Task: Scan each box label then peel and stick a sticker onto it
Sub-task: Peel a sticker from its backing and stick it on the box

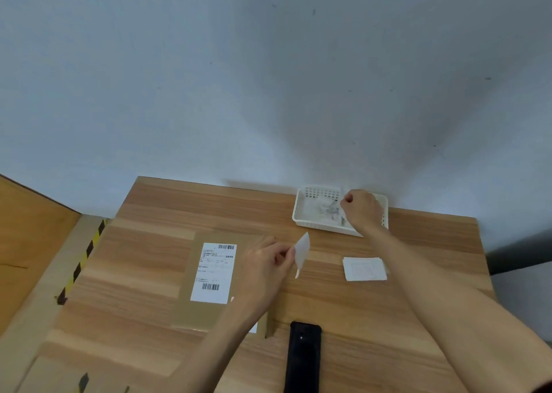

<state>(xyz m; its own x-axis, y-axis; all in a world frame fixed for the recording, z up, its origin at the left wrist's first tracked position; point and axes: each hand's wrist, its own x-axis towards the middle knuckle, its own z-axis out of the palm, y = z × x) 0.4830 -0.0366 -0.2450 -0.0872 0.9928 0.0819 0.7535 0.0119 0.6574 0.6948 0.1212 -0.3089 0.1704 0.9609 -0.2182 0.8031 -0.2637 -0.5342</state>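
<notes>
A flat brown cardboard box (pixel 182 297) lies on the wooden table, with a white barcode label (pixel 213 273) on its top. My left hand (pixel 265 268) hovers over the box's right side and pinches a white sticker (pixel 302 253) by its edge. Far right, my right hand (pixel 363 210) is inside a white plastic basket (pixel 301 213), pinching a scrap of white backing paper (pixel 342 211). A stack of white stickers (pixel 364 269) rests on the table to the right. A black handheld scanner (pixel 303 359) lies near the front edge.
The basket holds crumpled paper scraps (pixel 324 210) and stands against the pale wall at the table's back edge. Left of the table, the floor carries a yellow-and-black striped tape (pixel 85 262). Another cardboard piece (pixel 53 377) shows at the bottom left.
</notes>
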